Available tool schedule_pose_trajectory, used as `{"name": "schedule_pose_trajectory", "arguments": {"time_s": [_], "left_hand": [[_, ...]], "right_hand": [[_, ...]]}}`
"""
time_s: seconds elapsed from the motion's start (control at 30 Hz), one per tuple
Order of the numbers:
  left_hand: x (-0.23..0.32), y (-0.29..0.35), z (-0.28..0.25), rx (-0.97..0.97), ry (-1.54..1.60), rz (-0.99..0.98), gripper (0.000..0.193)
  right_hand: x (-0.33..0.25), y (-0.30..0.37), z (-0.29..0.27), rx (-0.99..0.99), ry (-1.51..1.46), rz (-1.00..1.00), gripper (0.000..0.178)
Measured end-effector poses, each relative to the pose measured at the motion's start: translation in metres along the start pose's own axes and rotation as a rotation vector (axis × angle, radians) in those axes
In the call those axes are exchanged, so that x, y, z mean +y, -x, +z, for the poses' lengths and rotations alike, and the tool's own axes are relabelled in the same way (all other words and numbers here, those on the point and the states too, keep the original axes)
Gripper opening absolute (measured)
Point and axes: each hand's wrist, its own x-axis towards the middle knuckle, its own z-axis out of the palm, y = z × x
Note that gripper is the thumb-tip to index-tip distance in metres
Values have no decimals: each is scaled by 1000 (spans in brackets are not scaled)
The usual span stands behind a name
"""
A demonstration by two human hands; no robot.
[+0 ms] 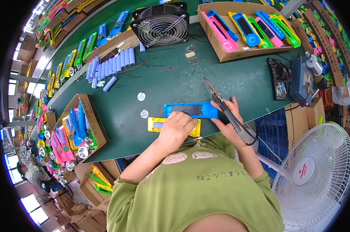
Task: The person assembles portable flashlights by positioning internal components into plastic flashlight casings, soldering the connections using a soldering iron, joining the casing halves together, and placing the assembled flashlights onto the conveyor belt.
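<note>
A blue plastic lamp casing [209, 110] with a dark strip lies crosswise on the green bench. Just nearer to me is a yellow casing [196, 128] with a purple battery cell [158, 125] and thin wires in it. My left hand [177, 129] is closed over the yellow casing and reaches the blue one's near edge; its fingertips are hidden. A soldering iron [230, 116] slants across my right hand [233, 125], tip pointing away to the upper left. This hand keeps the iron between thumb and fingers, its fingertips around the blue casing's right end.
Purple battery cells [115, 65] with wires lie at the back left, near a black fan [161, 27]. Cardboard boxes of coloured casings stand left [95, 120] and back right [221, 54]. A blue soldering station [301, 83] sits right, above a white standing fan [310, 174].
</note>
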Motion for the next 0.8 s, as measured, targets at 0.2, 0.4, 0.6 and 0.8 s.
{"name": "schedule_pose_trajectory", "arguments": {"time_s": [0.2, 0.4, 0.6, 0.8], "left_hand": [[-2, -11, 1, 69, -75, -196, 18], [-13, -10, 2, -85, -43, -432, 9], [-19, -18, 0, -151, -80, -413, 2], [-21, -23, 0, -275, -166, -391, 4]], "right_hand": [[8, -10, 13, -66, -24, -144, 52], [7, -16, 1, 15, -23, -309, 38], [5, -23, -33, 117, -83, -281, 25], [13, -21, -17, 74, -742, 301, 18]]}}
